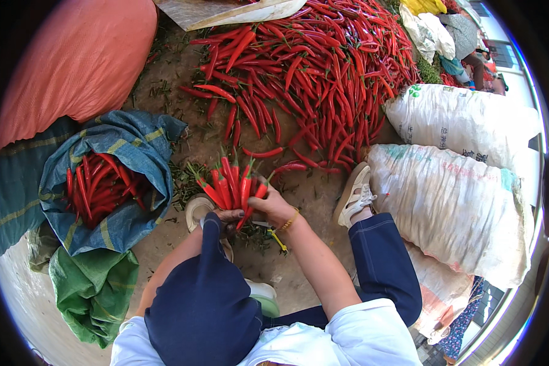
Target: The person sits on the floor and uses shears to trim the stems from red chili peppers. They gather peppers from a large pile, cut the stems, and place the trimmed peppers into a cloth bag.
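Observation:
Between my knees, my left hand (228, 217) grips a bunch of red chili peppers (229, 183) from below, their green stems pointing up. My right hand (267, 203) closes around chilies at the bunch's right side, its thumb across them. A yellow-handled tool (277, 240), partly hidden, shows under my right wrist. Beyond the hands a large heap of red chilies (329, 78) spreads over the ground, with a few loose ones at its near edge. On the left, a blue woven sack (142, 151) stands with its mouth spread, red chilies inside it.
A red full sack (87, 59) stands at the upper left, a green sack (91, 293) below the blue one. White woven sacks (448, 201) lie on the right. Cut green stems (185, 183) litter the ground. Another person (466, 41) sits at the upper right.

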`<state>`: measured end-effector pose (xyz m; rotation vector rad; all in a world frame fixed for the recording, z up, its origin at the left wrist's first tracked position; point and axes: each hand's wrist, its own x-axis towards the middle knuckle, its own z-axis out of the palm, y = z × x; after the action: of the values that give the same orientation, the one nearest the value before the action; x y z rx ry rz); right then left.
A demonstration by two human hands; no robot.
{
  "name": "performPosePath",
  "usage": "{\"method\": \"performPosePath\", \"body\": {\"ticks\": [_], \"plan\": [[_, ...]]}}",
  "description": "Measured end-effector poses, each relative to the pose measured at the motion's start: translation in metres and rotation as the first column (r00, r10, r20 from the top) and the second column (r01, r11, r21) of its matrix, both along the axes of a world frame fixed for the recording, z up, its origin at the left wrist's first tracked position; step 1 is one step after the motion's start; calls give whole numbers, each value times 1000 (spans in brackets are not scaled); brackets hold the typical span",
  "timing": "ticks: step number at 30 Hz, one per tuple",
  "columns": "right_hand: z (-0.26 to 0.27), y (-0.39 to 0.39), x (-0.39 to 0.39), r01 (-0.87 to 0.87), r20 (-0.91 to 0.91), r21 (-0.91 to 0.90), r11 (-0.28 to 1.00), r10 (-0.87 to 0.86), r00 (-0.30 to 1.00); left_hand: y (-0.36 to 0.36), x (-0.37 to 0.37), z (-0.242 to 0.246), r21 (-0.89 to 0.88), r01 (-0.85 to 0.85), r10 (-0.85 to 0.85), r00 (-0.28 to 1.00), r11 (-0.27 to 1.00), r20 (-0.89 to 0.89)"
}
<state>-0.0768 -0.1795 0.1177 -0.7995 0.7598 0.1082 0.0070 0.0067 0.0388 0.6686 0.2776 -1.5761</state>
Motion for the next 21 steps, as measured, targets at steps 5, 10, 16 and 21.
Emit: {"method": "performPosePath", "body": {"ticks": [5, 10, 16, 21], "plan": [[7, 21, -82, -701, -689, -695, 160, 130, 713, 0, 24, 13, 45, -121, 114, 986, 992, 125], [-13, 40, -136, -810, -872, -489, -323, 168, 459, 6, 39, 25, 42, -113, 104, 981, 993, 165], [1, 17, -116, -629, -571, -758, 174, 289, 768, 18, 55, 45, -67, -292, 298, 908, 954, 294], [45, -13, -60, -420, -287, -779, 465, 330, 899, 25, 61, 42, -24, -218, 217, 947, 976, 237]]}}
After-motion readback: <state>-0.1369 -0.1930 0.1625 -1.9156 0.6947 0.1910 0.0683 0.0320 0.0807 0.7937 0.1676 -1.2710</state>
